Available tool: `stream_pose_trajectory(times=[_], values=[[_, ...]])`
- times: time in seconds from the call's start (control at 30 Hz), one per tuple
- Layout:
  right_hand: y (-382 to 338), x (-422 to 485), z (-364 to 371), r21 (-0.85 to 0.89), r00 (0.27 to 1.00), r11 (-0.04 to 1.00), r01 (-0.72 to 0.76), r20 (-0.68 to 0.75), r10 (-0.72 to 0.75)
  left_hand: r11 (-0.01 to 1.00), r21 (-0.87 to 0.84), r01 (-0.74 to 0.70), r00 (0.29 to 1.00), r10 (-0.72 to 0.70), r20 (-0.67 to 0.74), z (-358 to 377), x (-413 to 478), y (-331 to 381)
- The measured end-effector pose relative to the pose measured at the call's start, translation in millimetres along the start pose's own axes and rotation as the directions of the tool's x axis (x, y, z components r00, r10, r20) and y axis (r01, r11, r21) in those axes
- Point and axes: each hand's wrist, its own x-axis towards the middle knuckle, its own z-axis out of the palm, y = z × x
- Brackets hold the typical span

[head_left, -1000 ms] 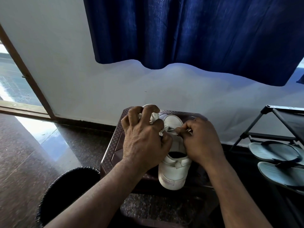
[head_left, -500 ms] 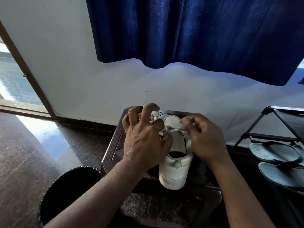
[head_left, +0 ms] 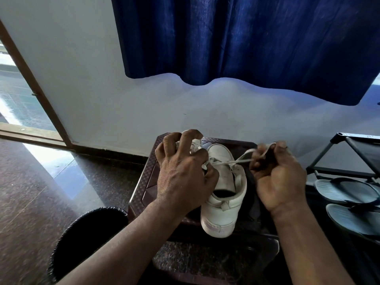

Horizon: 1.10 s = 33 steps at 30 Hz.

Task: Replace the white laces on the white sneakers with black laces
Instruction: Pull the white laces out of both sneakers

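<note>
The white sneaker [head_left: 224, 194] is gripped on a dark patterned table [head_left: 148, 177] by the left hand's [head_left: 183, 173] curled fingers, and its white lace [head_left: 230, 161] is pinched taut rightwards by the right hand's [head_left: 277, 177] fingers. The table is set on a polished speckled floor [head_left: 30, 192] by a white wall [head_left: 102, 79] under a blue curtain [head_left: 246, 48], flanked by a black bin [head_left: 86, 233] and a shoe rack [head_left: 349, 145]. The sneaker's long axis is laid near-to-far, toe pointed at the wall.

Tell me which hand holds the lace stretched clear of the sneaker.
The right hand: it pinches the lace taut beside the sneaker; the left hand grips the sneaker itself.
</note>
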Motion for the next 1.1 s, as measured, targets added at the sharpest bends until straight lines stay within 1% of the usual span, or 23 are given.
stream_pose_trajectory(times=[0.03,0.07,0.13,0.17,0.2,0.3,0.4,0.47,0.53,0.57,0.6,0.63,0.67,0.7,0.73,0.77,0.8,0.83,0.87,0.93,0.97,1.03,1.1], values=[[5,0,0,-0.163,0.999,0.985,0.050,0.006,-0.050,1.000,0.002,-0.001,1.000,0.001,0.002,0,0,0],[11,-1,-1,-0.415,0.988,0.897,0.150,0.039,-0.147,1.000,0.005,-0.001,1.000,0.001,0.004,0,0,-1],[19,-2,-2,-0.814,0.933,0.472,0.340,0.228,-0.279,1.000,0.010,0.001,1.000,-0.001,0.011,-1,0,0],[20,-3,-1,-0.873,0.905,0.275,0.401,0.333,-0.264,1.000,0.013,0.000,1.000,0.000,0.015,-1,1,0],[20,-5,0,-0.875,0.881,0.167,0.454,0.414,-0.227,1.000,0.014,-0.001,1.000,0.000,0.017,-2,1,0],[23,-6,-1,-0.846,0.842,-0.022,0.532,0.532,-0.093,1.000,0.011,-0.003,1.000,0.003,0.018,-2,0,0],[23,-3,-3,-0.849,0.871,-0.211,0.485,0.490,0.029,1.000,0.006,-0.006,1.000,0.006,0.016,-1,0,1],[21,-3,-2,-0.861,0.872,-0.162,0.481,0.490,-0.015,1.000,0.006,-0.006,1.000,0.006,0.016,-1,0,1],[23,-4,-1,-0.861,0.852,-0.021,0.508,0.506,-0.135,1.000,0.012,-0.003,1.000,0.003,0.014,-1,0,0],[25,-4,-1,-0.865,0.861,0.095,0.494,0.470,-0.196,1.000,0.015,-0.002,1.000,0.002,0.014,-1,0,0],[26,-4,-1,-0.840,0.886,0.296,0.456,0.394,-0.245,1.000,0.016,-0.002,1.000,0.002,0.016,-1,0,-1],[23,-4,0,-0.732,0.920,0.558,0.392,0.292,-0.263,1.000,0.015,-0.002,1.000,0.002,0.018,-1,0,-1],[17,-6,3,-0.522,0.954,0.800,0.294,0.205,-0.217,1.000,0.014,0.000,1.000,0.000,0.018,-1,1,0],[11,-8,5,-0.284,0.979,0.942,0.176,0.154,-0.136,1.000,0.015,0.003,1.000,-0.003,0.018,-1,1,0],[5,-8,4,-0.115,0.989,0.989,0.095,0.123,-0.081,1.000,0.018,0.004,1.000,-0.005,0.017,0,1,1],[2,-8,4,-0.059,0.994,0.996,0.063,0.093,-0.057,1.000,0.022,0.005,1.000,-0.005,0.017,0,1,1],[2,-7,3,-0.110,0.996,0.991,0.074,0.065,-0.068,1.000,0.026,0.004,1.000,-0.004,0.018,0,1,1],[4,-6,2,-0.266,0.991,0.955,0.132,0.056,-0.121,1.000,0.030,0.004,1.000,-0.005,0.019,1,1,0],[8,-6,2,-0.489,0.976,0.845,0.217,0.088,-0.200,0.999,0.034,0.004,1.000,-0.005,0.020,1,1,0],[15,-5,0,-0.813,0.918,0.437,0.385,0.290,-0.270,0.999,0.035,0.004,1.000,-0.005,0.021,1,1,0],[16,-6,1,-0.860,0.892,0.254,0.442,0.389,-0.232,0.999,0.034,0.003,1.000,-0.004,0.022,1,1,0],[19,-6,-1,-0.852,0.846,-0.022,0.523,0.522,-0.104,0.999,0.034,-0.002,1.000,0.001,0.023,0,1,0],[21,-5,-3,-0.815,0.842,-0.247,0.523,0.539,0.004,0.999,0.031,-0.007,1.000,0.006,0.021,0,1,-1]])
